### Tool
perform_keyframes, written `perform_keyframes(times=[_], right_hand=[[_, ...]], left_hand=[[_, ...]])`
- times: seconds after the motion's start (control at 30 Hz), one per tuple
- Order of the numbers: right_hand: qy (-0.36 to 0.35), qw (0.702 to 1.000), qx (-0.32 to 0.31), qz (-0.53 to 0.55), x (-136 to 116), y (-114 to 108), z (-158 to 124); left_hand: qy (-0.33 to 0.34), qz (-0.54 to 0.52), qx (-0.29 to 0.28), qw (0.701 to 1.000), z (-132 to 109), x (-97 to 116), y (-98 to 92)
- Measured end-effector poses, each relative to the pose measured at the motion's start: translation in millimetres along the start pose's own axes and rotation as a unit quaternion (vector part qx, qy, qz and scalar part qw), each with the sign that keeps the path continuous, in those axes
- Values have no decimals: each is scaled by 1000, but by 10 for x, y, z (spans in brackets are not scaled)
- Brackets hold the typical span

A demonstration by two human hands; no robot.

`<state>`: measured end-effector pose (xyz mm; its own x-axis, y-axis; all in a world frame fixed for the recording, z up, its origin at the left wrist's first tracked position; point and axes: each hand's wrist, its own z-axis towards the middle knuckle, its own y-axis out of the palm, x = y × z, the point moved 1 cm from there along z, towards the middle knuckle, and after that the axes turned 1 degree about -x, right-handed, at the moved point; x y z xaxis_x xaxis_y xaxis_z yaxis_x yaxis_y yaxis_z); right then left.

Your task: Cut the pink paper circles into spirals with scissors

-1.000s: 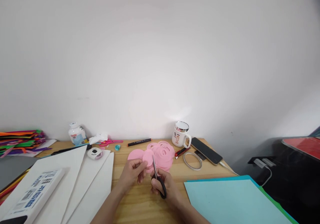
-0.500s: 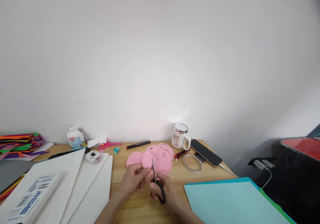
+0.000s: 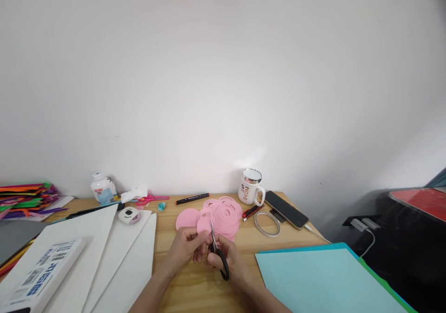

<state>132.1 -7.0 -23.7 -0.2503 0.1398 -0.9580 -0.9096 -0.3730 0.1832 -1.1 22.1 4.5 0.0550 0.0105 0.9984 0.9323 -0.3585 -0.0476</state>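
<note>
My right hand (image 3: 228, 259) grips black-handled scissors (image 3: 216, 250), blades pointing up and away from me. My left hand (image 3: 186, 245) pinches a pink paper circle (image 3: 204, 224) right at the blades. Behind them on the wooden table (image 3: 195, 280) lie another flat pink circle (image 3: 186, 219) and a heap of pink paper spirals (image 3: 226, 214).
White sheets (image 3: 101, 252) and a printed box (image 3: 42, 273) lie left. Light blue paper (image 3: 320, 280) lies right. At the back stand a white mug (image 3: 250, 187), phone (image 3: 286, 209), tape ring (image 3: 266, 223), black marker (image 3: 192, 198), red pens (image 3: 252, 211), bottle (image 3: 101, 188) and pipe cleaners (image 3: 26, 199).
The pink circle has turned a little in my left hand, and the scissors have crept closer to my left fingers. The view has shifted slightly.
</note>
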Motion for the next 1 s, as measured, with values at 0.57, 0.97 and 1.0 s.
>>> perform_keyframes(times=[0.57, 0.97, 1.0], right_hand=[[61, 998, 29, -6, -23, -33, -54], [57, 998, 26, 12, 94, -64, -78], [55, 998, 27, 17, 100, -59, -78]], left_hand=[[8, 25, 9, 1000, -16, 89, -42], [48, 23, 34, 998, 3, 113, -71], [50, 23, 39, 998, 2, 120, -65]])
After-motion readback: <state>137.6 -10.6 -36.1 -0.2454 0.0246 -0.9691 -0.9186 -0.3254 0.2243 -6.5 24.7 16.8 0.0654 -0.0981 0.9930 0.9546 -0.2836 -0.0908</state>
